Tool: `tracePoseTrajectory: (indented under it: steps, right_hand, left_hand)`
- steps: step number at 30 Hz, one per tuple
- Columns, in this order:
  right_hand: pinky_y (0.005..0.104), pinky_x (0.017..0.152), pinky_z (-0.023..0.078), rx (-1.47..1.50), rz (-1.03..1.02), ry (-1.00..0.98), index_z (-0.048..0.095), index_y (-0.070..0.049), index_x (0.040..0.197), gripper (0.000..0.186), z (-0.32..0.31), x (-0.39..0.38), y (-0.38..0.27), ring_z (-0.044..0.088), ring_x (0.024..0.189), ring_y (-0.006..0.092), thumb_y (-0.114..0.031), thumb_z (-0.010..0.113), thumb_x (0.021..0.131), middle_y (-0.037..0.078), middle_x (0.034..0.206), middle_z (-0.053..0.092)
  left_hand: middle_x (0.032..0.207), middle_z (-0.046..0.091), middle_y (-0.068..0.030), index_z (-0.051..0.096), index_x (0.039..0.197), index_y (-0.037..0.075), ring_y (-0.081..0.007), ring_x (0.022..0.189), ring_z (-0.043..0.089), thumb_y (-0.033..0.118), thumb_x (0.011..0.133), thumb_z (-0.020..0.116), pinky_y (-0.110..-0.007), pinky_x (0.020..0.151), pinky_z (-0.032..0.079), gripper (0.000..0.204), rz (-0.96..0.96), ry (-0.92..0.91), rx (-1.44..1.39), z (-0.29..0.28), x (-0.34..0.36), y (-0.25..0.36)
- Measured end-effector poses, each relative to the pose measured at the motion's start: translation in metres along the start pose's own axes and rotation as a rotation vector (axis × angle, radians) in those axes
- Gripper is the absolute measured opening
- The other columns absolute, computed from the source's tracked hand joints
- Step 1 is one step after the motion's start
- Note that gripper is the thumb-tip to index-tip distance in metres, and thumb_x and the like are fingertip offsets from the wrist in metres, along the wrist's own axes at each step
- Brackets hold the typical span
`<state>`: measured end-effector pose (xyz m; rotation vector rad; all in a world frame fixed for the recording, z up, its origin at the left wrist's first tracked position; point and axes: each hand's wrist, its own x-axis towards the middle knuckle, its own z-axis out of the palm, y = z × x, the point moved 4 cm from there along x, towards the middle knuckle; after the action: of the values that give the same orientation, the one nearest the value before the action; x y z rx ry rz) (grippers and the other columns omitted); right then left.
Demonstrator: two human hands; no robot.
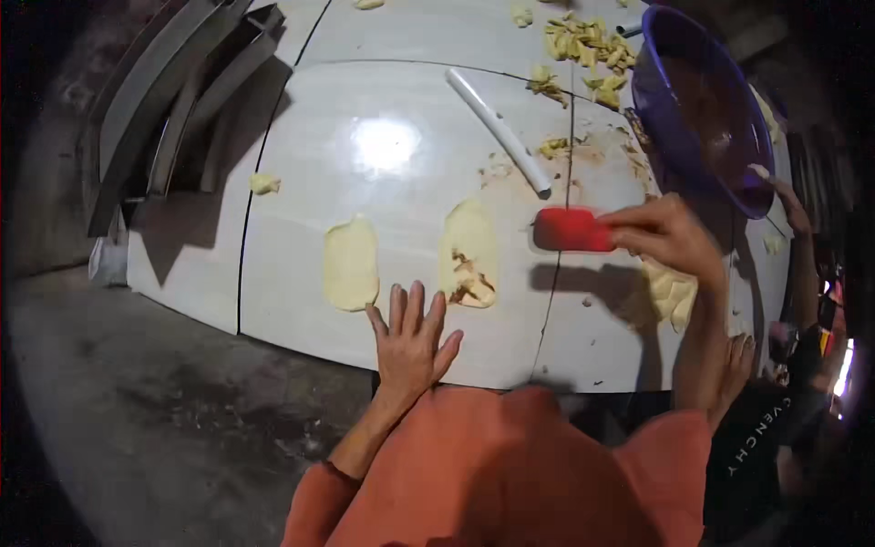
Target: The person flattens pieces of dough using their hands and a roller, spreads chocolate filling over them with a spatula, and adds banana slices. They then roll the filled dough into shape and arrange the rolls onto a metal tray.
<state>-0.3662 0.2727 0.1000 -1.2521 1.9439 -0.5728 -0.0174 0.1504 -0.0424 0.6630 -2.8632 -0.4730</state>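
Note:
Two flattened pale dough ovals lie side by side on the white tiled table: a plain dough oval (pixel 351 264) on the left and a dough oval with brown smears (pixel 467 239) on the right. My left hand (pixel 410 345) rests on the tabletop, fingers spread, with fingertips by the lower ends of both ovals. Held up over the table to their right is a red scraper (pixel 572 230), gripped by its end in my right hand (pixel 665 232). The scraper is slightly blurred. Beneath my right wrist lie more pale dough pieces (pixel 673 294), partly covered by the arm.
A white tube (pixel 499 132) lies slantwise beyond the ovals. Dough scraps (pixel 591 46) are heaped at the back. A purple basin (pixel 652 118) with brown contents stands at the right, near another person's hand (pixel 788 196). Long metal trays (pixel 173 109) lie at the left edge.

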Motion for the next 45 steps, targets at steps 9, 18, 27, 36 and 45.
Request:
tracePoseTrajectory:
  steps: [9, 18, 27, 36, 45]
  right_hand:
    - [0.044, 0.062, 0.057, -0.623, -0.111, 0.237, 0.07, -0.017, 0.116, 0.026, 0.115, 0.011, -0.043, 0.07, 0.075, 0.0295, -0.019, 0.068, 0.089, 0.006, 0.078, 0.063]
    - [0.04, 0.055, 0.052, -0.561, -0.188, 0.385, 0.069, -0.015, 0.116, 0.028, 0.147, 0.003, -0.052, 0.065, 0.064, 0.024, -0.018, 0.072, 0.088, 0.005, 0.074, 0.059]
    - [0.0381, 0.056, 0.053, -0.501, -0.115, 0.444, 0.073, -0.016, 0.116, 0.026, 0.142, -0.006, -0.026, 0.068, 0.067, 0.024, -0.026, 0.071, 0.092, 0.005, 0.075, 0.062]
    - [0.0408, 0.06, 0.054, -0.405, -0.073, 0.342, 0.073, -0.013, 0.112, 0.023, 0.144, -0.009, -0.023, 0.068, 0.069, 0.0274, -0.026, 0.069, 0.094, 0.006, 0.078, 0.065]
    - [0.0277, 0.071, 0.05, 0.387, 0.204, 0.898, 0.075, -0.001, 0.12, 0.034, -0.015, -0.046, 0.047, 0.062, 0.077, 0.0093, -0.023, 0.074, 0.094, 0.004, 0.088, 0.072]
  left_hand:
    - [0.154, 0.043, -0.0241, 0.056, 0.145, 0.011, -0.0497, 0.147, 0.03, 0.045, 0.091, 0.07, -0.078, 0.113, 0.013, 0.065, 0.017, 0.031, -0.041, -0.005, -0.011, -0.005]
    - [0.157, 0.039, -0.0247, 0.052, 0.149, 0.012, -0.0483, 0.149, 0.027, 0.044, 0.091, 0.07, -0.079, 0.113, 0.014, 0.068, 0.029, -0.03, -0.017, -0.003, -0.007, -0.006]
    - [0.16, 0.037, -0.0228, 0.051, 0.149, 0.009, -0.0444, 0.153, 0.024, 0.042, 0.095, 0.068, -0.077, 0.115, 0.012, 0.065, 0.021, -0.025, -0.041, 0.004, -0.01, -0.004]
    - [0.157, 0.041, -0.0244, 0.054, 0.146, 0.009, -0.0489, 0.15, 0.027, 0.04, 0.09, 0.072, -0.077, 0.116, 0.011, 0.067, 0.021, -0.022, -0.06, 0.006, -0.009, -0.004]
    - [0.156, 0.044, -0.0234, 0.057, 0.144, 0.008, -0.0466, 0.149, 0.032, 0.039, 0.091, 0.072, -0.076, 0.114, 0.019, 0.063, 0.027, -0.015, -0.045, 0.004, -0.006, -0.005]
